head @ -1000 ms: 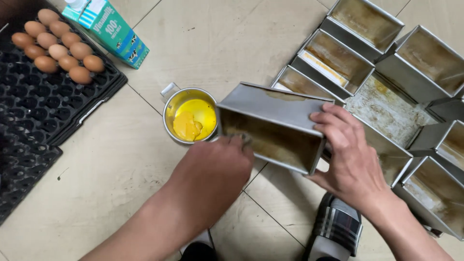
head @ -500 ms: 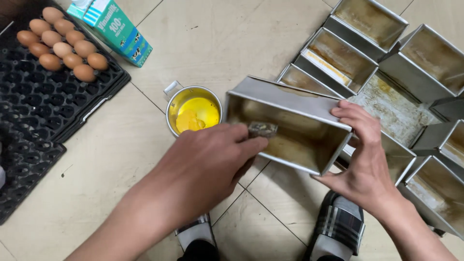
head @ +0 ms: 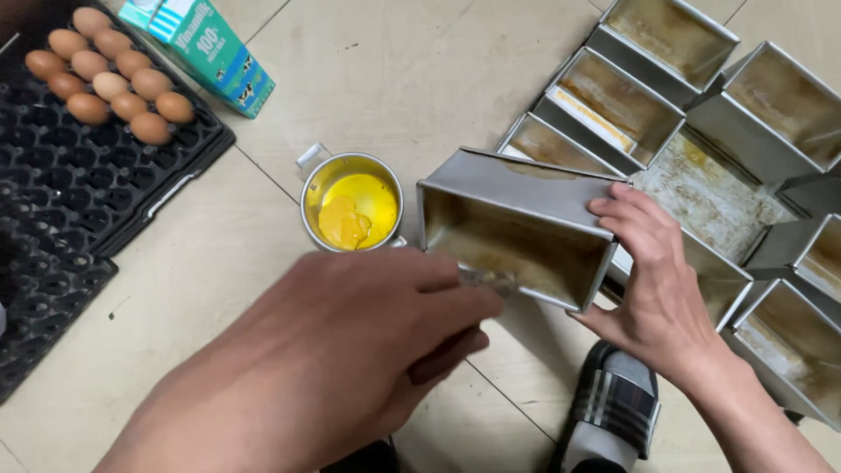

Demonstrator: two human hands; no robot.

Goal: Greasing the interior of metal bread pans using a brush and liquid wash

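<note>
While the right hand [head: 653, 280] steadies a metal loaf tin [head: 517, 229] tipped on its side, its open mouth faces the camera, just above the tiled floor [head: 420, 70]. Right grip: fingers curled over the tin's upper right edge, thumb beneath, clamped on the tin wall. Left hand [head: 368, 350] sits in front of the tin's opening, fingers pressed together around a small tool [head: 491, 280] whose tip reaches onto the tin's lower inner edge (blurred; cannot tell what kind of tool it is). Tin interior shows a brownish, greasy film.

Just left of the tin, touching or nearly so, stands a small metal cup [head: 350, 203] with a handle, holding yellow liquid. Farther left lies a black egg tray [head: 79, 175], with brown eggs [head: 109, 83] grouped at its top corner. A green and white carton [head: 206, 52] lies beside the tray. To the right, more empty loaf tins [head: 666, 105] crowd together on the floor. A striped sandal [head: 613, 412] shows below the right wrist.
</note>
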